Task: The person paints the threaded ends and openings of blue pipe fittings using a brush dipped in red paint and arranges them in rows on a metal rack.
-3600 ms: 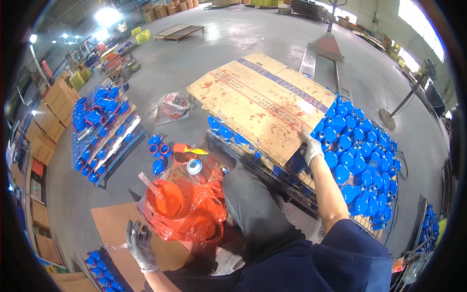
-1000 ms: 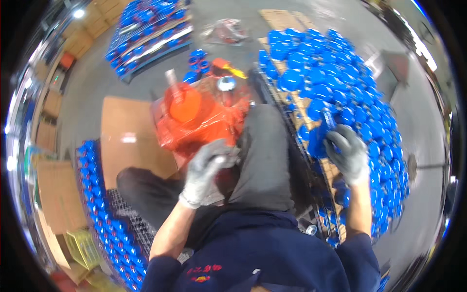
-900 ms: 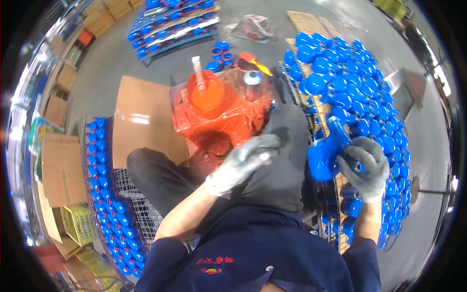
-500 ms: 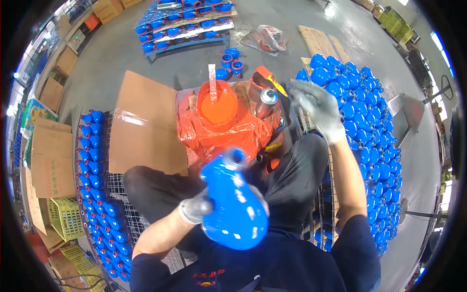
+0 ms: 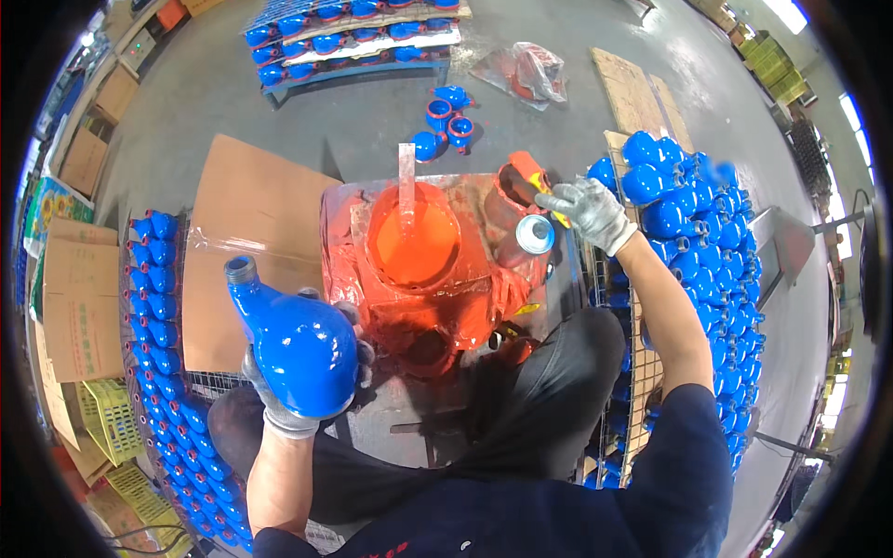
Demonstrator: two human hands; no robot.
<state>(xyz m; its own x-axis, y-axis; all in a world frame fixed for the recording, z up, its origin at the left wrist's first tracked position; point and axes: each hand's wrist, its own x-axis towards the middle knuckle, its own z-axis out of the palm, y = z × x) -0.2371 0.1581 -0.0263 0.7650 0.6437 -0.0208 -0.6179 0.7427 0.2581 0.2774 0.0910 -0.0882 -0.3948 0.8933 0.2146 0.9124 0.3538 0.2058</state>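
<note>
My left hand (image 5: 282,409), in a grey-white work glove, is closed around a glossy blue pear-shaped casting (image 5: 305,358). The casting's threaded neck tilts up and left, and the fingertips show along its right side. My right hand (image 5: 595,216), gloved too, has its fingers on the yellow handle of a paintbrush (image 5: 530,172) and appears to grip it. The brush's red end rests over a red-stained pot (image 5: 510,206). Beside that pot stands a spray can (image 5: 528,240). Between my hands sits a tub of orange-red paint (image 5: 416,246) with a flat, paint-smeared stick (image 5: 406,177) upright in it.
Red plastic sheeting covers the work stand (image 5: 474,312). A cardboard sheet (image 5: 246,223) leans at its left. Blue castings fill the left rack (image 5: 167,372) and are piled on the right rack (image 5: 688,219). Several red-rimmed blue pieces (image 5: 449,121) lie on the floor before a loaded pallet (image 5: 358,79).
My left hand has carried the blue casting left and turned its neck leftward. My right hand has come to the paintbrush handle, and the view has shifted slightly.
</note>
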